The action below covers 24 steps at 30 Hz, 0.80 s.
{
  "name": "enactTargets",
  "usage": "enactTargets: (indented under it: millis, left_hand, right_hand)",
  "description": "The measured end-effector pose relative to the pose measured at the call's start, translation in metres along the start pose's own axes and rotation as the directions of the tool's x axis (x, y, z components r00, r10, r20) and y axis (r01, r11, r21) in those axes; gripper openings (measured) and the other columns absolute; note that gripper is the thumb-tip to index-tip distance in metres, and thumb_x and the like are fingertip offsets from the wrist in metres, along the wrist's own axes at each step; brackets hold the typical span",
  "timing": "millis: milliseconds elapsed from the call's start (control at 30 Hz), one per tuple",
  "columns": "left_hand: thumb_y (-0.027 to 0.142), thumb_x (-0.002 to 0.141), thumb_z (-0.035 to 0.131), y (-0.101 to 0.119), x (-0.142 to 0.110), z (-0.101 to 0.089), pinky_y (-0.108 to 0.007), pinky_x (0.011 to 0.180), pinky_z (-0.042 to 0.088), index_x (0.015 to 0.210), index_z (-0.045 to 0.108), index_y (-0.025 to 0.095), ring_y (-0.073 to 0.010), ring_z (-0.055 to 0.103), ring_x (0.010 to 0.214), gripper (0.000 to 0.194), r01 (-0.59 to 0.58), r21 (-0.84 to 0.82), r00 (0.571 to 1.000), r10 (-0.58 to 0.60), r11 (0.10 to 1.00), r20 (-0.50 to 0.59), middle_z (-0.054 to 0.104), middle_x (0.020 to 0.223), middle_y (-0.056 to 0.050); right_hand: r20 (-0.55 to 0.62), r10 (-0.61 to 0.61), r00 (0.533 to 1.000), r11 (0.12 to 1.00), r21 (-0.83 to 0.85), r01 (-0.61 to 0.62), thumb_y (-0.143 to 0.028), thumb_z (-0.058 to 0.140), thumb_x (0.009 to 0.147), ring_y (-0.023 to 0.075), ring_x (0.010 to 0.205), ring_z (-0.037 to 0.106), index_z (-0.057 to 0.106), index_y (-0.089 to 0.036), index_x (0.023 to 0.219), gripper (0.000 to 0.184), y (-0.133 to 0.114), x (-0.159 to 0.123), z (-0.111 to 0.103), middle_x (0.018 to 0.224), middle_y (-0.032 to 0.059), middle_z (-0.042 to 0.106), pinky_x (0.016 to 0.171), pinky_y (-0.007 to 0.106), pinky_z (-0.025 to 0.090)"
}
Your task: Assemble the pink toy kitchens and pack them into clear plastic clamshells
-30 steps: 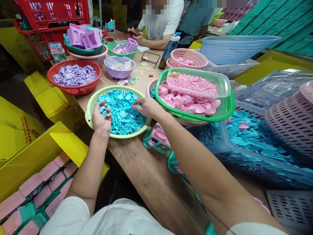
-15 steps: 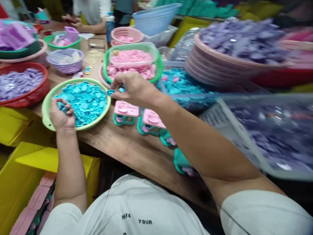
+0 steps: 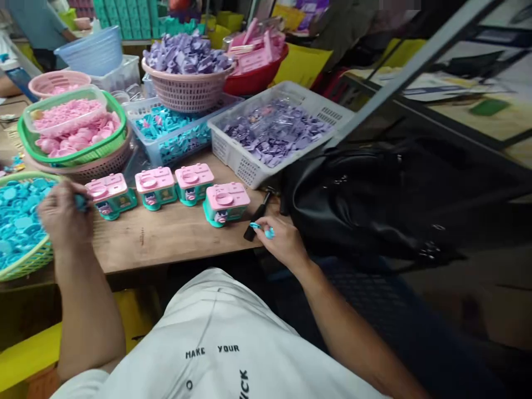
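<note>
My left hand [image 3: 65, 215] is closed around blue plastic pieces [image 3: 80, 202], beside a light-green basket [image 3: 31, 266] heaped with blue round pieces [image 3: 25, 213]. Held in the fingers of my right hand [image 3: 284, 242] are small blue round plastic pieces [image 3: 269, 233], near the table's front edge. Just behind that hand a hammer [image 3: 260, 213] lies on the wood. Several pink-and-teal toy boxes [image 3: 226, 203], each with a raised oval ring on its pink top, stand in a row between my two hands.
Behind the toys are a green basin [image 3: 120, 119] of pink parts, a clear bin [image 3: 152, 152] of blue parts and a white crate [image 3: 236, 158] of purple parts. A pink basket [image 3: 187, 94] of purple pieces sits above. A black bag [image 3: 374, 194] is at right.
The view has swung right. My right hand has moved from beside the light-green basket to the table's right end, carrying blue pieces. My left hand stays by the basket, still closed.
</note>
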<state>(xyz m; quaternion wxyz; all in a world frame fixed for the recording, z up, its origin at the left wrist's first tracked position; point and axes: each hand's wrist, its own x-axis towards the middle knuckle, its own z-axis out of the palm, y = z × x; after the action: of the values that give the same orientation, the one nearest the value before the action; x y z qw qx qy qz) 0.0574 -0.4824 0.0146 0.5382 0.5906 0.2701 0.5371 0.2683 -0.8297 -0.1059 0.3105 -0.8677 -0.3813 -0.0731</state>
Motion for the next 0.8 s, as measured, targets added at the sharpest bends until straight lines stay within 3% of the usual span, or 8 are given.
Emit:
enactTargets:
  millis: [67, 167, 300, 367, 500, 567, 667, 800]
  left_hand:
    - [0.019, 0.087, 0.062, -0.010, -0.015, 0.040, -0.017, 0.043, 0.031, 0.064, 0.067, 0.016, -0.0075, 0.042, 0.046, 0.024, 0.071, 0.078, 0.973, -0.087, 0.994, 0.215, 0.054, 0.053, 0.003]
    - [0.012, 0.077, 0.074, -0.022, -0.040, 0.095, -0.017, 0.055, 0.039, 0.073, 0.075, 0.015, -0.0102, 0.053, 0.060, 0.005, 0.027, 0.168, 0.886, -0.101, 0.985, 0.452, 0.065, 0.066, -0.002]
    - [0.011, 0.074, 0.075, -0.031, -0.067, 0.147, -0.022, 0.070, 0.042, 0.077, 0.077, 0.020, -0.0160, 0.058, 0.072, 0.009, -0.171, 0.180, 0.742, 0.007, 0.969, 0.670, 0.069, 0.078, -0.005]
    - [0.011, 0.074, 0.074, -0.033, -0.073, 0.165, -0.023, 0.069, 0.041, 0.078, 0.078, 0.021, -0.0172, 0.057, 0.071, 0.011, -0.205, 0.208, 0.704, -0.004, 0.956, 0.710, 0.069, 0.078, -0.005]
    - [0.013, 0.072, 0.075, -0.035, -0.073, 0.185, -0.024, 0.066, 0.038, 0.073, 0.076, 0.020, -0.0177, 0.054, 0.068, 0.008, -0.165, 0.239, 0.713, -0.052, 0.957, 0.699, 0.066, 0.074, -0.005]
    - [0.016, 0.073, 0.076, -0.035, -0.070, 0.188, -0.024, 0.064, 0.038, 0.071, 0.076, 0.020, -0.0173, 0.053, 0.067, 0.005, -0.168, 0.224, 0.723, -0.034, 0.960, 0.690, 0.065, 0.072, -0.005]
    - [0.024, 0.079, 0.075, -0.033, -0.071, 0.184, -0.023, 0.058, 0.034, 0.067, 0.072, 0.018, -0.0136, 0.046, 0.059, 0.014, -0.174, 0.217, 0.752, -0.013, 0.961, 0.659, 0.059, 0.062, -0.003]
    - [0.044, 0.087, 0.069, -0.034, -0.087, 0.169, -0.022, 0.049, 0.029, 0.063, 0.066, 0.017, -0.0095, 0.038, 0.049, 0.037, -0.053, 0.206, 0.799, -0.082, 0.977, 0.595, 0.048, 0.051, 0.000]
  right_hand:
    - [-0.025, 0.012, 1.000, 0.999, -0.053, -0.013, -0.022, 0.055, 0.086, 0.0235, 0.076, 0.067, 0.067, -0.022, 0.088, 0.013, 0.016, 0.013, 0.006, 0.082, 0.0084, 0.069, 0.069, 0.033, 0.049]
    - [-0.045, 0.012, 0.999, 0.996, -0.092, -0.016, -0.017, 0.053, 0.086, 0.0234, 0.084, 0.067, 0.069, -0.020, 0.091, 0.017, 0.030, 0.043, 0.018, 0.093, 0.0112, 0.071, 0.075, 0.031, 0.049]
    - [0.051, -0.055, 0.997, 0.987, -0.147, 0.062, -0.014, 0.053, 0.087, 0.0229, 0.090, 0.067, 0.073, -0.019, 0.091, 0.021, 0.036, 0.073, 0.023, 0.097, 0.0109, 0.072, 0.077, 0.030, 0.047]
    - [0.141, -0.098, 0.985, 0.982, -0.149, 0.119, -0.013, 0.054, 0.087, 0.0218, 0.088, 0.067, 0.073, -0.020, 0.090, 0.021, 0.039, 0.078, 0.019, 0.096, 0.0088, 0.072, 0.074, 0.029, 0.045]
    - [0.278, -0.211, 0.937, 0.975, -0.009, 0.222, -0.016, 0.061, 0.087, 0.0197, 0.083, 0.067, 0.074, -0.022, 0.093, 0.015, 0.050, 0.078, 0.009, 0.093, 0.0055, 0.071, 0.070, 0.028, 0.044]
    - [0.234, -0.240, 0.942, 0.969, 0.114, 0.218, -0.022, 0.061, 0.090, 0.0191, 0.081, 0.067, 0.074, -0.021, 0.096, 0.015, 0.055, 0.076, 0.009, 0.093, 0.0060, 0.071, 0.072, 0.028, 0.046]
    - [0.083, -0.160, 0.984, 0.963, 0.230, 0.138, -0.027, 0.058, 0.094, 0.0202, 0.083, 0.068, 0.073, -0.019, 0.101, 0.019, 0.061, 0.077, 0.013, 0.095, 0.0086, 0.072, 0.078, 0.029, 0.050]
    - [0.081, -0.090, 0.993, 0.964, 0.259, 0.066, -0.029, 0.061, 0.092, 0.0240, 0.090, 0.070, 0.075, -0.020, 0.098, 0.018, 0.059, 0.082, 0.019, 0.098, 0.0098, 0.074, 0.081, 0.032, 0.051]
